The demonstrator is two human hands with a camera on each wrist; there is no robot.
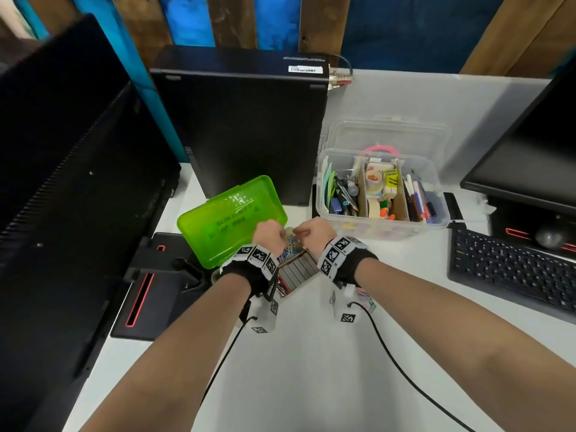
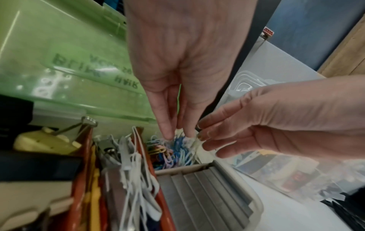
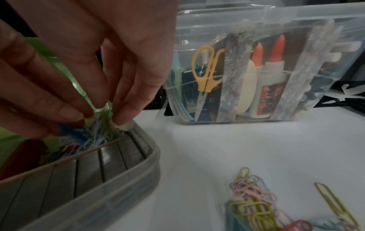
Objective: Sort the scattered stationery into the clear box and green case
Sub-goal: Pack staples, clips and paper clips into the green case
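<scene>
The green case [image 1: 232, 219] lies open with its lid raised; its tray holds staple strips [image 1: 299, 269] and a pile of coloured paper clips [image 2: 173, 153]. Over that pile my left hand [image 1: 269, 233] and right hand [image 1: 311, 232] meet fingertip to fingertip. Both pinch a small crumpled clear bag [image 3: 102, 115], with clips hanging out beneath it. Right of the case stands the clear box [image 1: 383, 188], open and packed with pens, glue, tape and scissors [image 3: 205, 71]. More loose paper clips [image 3: 252, 203] lie on the white table under my right wrist.
A black computer tower [image 1: 246, 129] stands behind the case. A monitor [image 1: 62, 166] and its base [image 1: 156, 285] fill the left side. A keyboard [image 1: 511, 269] and a second monitor [image 1: 536, 151] are on the right. Wrist cables trail across the near table.
</scene>
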